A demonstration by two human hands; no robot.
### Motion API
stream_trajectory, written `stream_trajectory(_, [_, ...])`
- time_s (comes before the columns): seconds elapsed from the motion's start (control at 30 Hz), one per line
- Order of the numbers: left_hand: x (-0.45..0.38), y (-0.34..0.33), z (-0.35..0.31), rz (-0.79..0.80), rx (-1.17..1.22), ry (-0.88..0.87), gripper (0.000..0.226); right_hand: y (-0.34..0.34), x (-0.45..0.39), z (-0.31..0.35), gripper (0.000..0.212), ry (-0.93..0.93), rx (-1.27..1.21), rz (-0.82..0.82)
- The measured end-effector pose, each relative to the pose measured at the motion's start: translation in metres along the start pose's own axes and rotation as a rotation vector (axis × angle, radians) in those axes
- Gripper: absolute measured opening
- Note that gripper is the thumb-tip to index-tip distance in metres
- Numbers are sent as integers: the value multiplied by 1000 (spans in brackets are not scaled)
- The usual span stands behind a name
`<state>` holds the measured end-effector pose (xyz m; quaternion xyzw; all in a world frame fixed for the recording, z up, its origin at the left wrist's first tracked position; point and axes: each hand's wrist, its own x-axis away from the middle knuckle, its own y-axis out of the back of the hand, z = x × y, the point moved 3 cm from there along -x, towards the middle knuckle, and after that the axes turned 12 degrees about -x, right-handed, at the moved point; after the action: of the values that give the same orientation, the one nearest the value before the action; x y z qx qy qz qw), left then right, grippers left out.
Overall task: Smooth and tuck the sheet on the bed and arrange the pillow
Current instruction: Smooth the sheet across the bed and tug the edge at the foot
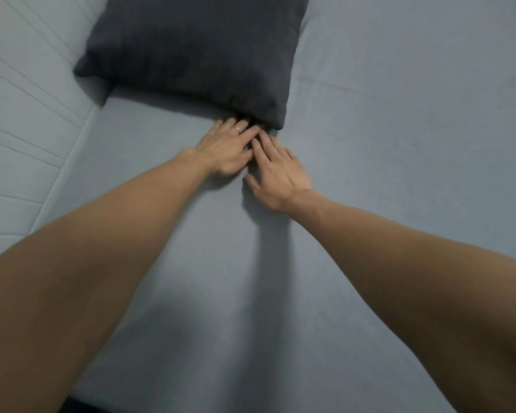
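Sheet (370,144), grey-blue, lies flat over bed w/ faint creases. Dark pillow (191,55) at far end, by ribbed headboard (21,114). Left hand (225,147) & right hand (276,174) flat on sheet, fingers straight, gripping nothing; left fingertips touch pillow's near edge.

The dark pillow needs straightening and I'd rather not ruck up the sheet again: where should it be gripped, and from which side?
Probably by the near edge of the dark pillow, coming from the near side. That seam faces the person, and the left hand and right hand already lie flat on the sheet beside its near corner. Pinch and lift there rather than dragging.
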<state>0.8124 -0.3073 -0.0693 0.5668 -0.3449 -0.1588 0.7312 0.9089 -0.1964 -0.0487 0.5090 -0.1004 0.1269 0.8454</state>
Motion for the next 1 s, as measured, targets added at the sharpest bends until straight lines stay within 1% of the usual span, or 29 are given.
stream_trajectory(0.07, [7,-15,21,41,-32,65,64,-2,-11,2,77,-37,-11,1])
stream_trajectory(0.13, [30,-33,60,82,-23,229,72,-5,-14,8,76,-85,-4,6])
stream_trajectory(0.23, [76,-53,126,149,13,483,75,-5,-13,13,74,-148,18,-43])
stream_trajectory(0.3, [89,-52,153,184,25,646,75,-4,-16,18,74,-162,17,-65])
stream_trajectory(0.33, [88,-48,156,175,21,681,75,-4,-19,23,74,-146,-2,-55])
stream_trajectory(0.37, [83,-40,151,136,17,658,75,-5,-22,29,74,-121,-18,-28])
stream_trajectory(0.4, [74,-33,139,76,29,586,73,-7,-24,35,74,-94,-24,-9])
stream_trajectory(0.43, [67,-28,124,37,63,471,72,-11,-26,40,75,-79,-23,9])
stream_trajectory(0.5, [63,-28,89,30,83,208,70,-18,-23,44,77,-81,-9,32])
stream_trajectory(0.53, [69,-35,79,49,66,151,69,-22,-19,45,79,-94,1,34])
stream_trajectory(0.57, [78,-42,79,58,67,162,68,-24,-14,47,79,-98,3,39])
stream_trajectory(0.6, [97,-51,83,68,97,236,68,-28,-3,52,80,-85,2,67])
stream_trajectory(0.67, [132,-65,99,37,118,387,68,-35,17,58,79,-37,1,80])
stream_trajectory(0.73, [184,-83,116,62,111,517,67,-49,45,77,77,68,8,142])
stream_trajectory(0.8, [231,-92,123,105,103,580,67,-64,71,93,76,135,10,192])
stream_trajectory(0.87, [288,-105,114,145,128,641,66,-83,101,113,75,199,10,257])
stream_trajectory(0.97, [372,-129,95,148,106,740,66,-111,140,140,73,269,-2,335])
stream_trajectory(1.0, [396,-135,84,143,100,802,66,-120,154,148,73,306,-5,364])
